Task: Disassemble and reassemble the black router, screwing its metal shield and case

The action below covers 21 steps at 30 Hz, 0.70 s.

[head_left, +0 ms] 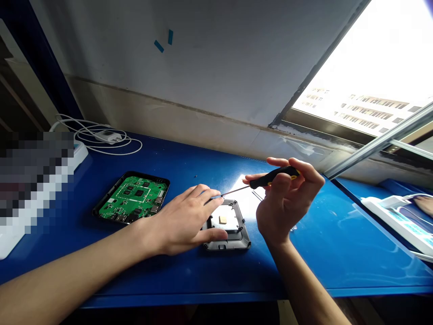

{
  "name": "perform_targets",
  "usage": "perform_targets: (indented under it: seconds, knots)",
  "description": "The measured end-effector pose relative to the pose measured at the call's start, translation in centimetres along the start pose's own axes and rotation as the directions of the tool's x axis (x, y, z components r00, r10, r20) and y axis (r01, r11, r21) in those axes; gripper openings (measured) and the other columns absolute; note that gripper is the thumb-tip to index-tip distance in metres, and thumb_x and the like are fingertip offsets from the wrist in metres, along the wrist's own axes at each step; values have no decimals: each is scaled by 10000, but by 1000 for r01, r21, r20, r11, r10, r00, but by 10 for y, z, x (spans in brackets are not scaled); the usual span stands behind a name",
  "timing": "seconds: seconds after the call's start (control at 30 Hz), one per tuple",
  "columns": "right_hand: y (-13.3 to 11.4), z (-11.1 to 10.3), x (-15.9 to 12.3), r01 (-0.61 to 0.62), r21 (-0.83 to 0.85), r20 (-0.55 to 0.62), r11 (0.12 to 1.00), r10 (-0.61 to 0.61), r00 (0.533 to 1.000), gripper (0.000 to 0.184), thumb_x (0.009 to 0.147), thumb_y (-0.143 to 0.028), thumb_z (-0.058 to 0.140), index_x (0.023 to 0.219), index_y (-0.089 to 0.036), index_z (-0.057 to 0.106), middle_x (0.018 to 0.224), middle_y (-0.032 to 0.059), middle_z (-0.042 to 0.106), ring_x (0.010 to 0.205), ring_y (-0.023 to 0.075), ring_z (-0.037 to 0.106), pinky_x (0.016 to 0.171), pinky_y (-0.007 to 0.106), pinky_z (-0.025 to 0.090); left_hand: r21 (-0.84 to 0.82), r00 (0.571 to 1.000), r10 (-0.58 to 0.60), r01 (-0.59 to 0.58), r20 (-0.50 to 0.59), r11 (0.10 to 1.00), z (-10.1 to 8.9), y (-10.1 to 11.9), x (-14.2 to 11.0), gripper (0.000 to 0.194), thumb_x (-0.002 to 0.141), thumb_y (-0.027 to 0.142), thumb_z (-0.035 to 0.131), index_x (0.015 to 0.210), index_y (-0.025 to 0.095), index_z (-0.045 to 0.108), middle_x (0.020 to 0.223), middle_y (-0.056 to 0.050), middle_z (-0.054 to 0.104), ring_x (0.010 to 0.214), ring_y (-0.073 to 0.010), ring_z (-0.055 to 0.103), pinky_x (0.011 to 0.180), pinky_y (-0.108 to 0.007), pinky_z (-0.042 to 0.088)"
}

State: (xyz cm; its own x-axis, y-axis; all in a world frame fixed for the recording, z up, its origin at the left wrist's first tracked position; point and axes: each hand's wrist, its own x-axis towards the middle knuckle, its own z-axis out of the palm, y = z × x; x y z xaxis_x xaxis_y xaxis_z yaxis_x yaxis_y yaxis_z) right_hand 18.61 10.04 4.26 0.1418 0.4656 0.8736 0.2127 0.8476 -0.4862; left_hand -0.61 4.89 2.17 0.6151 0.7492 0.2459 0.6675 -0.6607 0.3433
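My left hand (pixel 187 221) rests on the left side of a grey device cover (pixel 233 230) lying on the blue table (pixel 189 275), fingers curled around its edge, fingertips near the screwdriver's tip. Inside the cover sits a pale square plate with a small tan pad. My right hand (pixel 287 198) grips a small screwdriver (pixel 270 177) with a black and yellow handle; its thin shaft points left toward my left fingertips. To the left, a black tray holds a green circuit board (pixel 135 196).
A white charger with a coiled cable (pixel 106 136) lies at the back left. A blurred patch covers the far left. White items (pixel 395 214) sit on a blue surface at the right, below a window. A grey wall runs behind the table.
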Motion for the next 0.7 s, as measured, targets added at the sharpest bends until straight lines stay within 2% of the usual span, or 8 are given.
perform_targets:
  seconds: [0.23,0.37,0.53,0.7]
  knots:
    - [-3,0,0,2,17,-13,1000,-2,1000,154,1015,-306,538,1160,-262,509,1051,6,663,565,126,720,516,302,600,27,1000,7,-7,-1,1000,1,-1,1,658,1019,645,363,1490,199,473,1518,-107,518,1422,-298,404,1184,-491,334]
    - [-4,2,0,12,3,-43,1000,-12,999,166,1014,-342,542,1158,-264,511,1042,7,661,559,136,717,504,307,583,37,1000,-3,4,-22,999,1,-1,1,681,1030,642,313,1486,165,478,1532,-114,512,1446,-288,403,1226,-484,268]
    - [-3,2,1,16,-27,-117,1000,-19,993,167,1012,-301,542,1176,-277,531,1043,4,656,557,125,697,518,313,576,25,999,-46,46,-4,999,0,-1,2,709,1024,664,304,1499,162,464,1563,-105,482,1475,-284,378,1206,-456,319]
    - [1,-1,1,5,-66,-112,998,-12,994,191,998,-233,555,1179,-287,584,965,-15,661,504,82,636,454,249,542,27,993,-113,114,-14,993,3,-4,14,686,1030,655,308,1488,175,482,1546,-108,504,1473,-296,392,1192,-491,344]
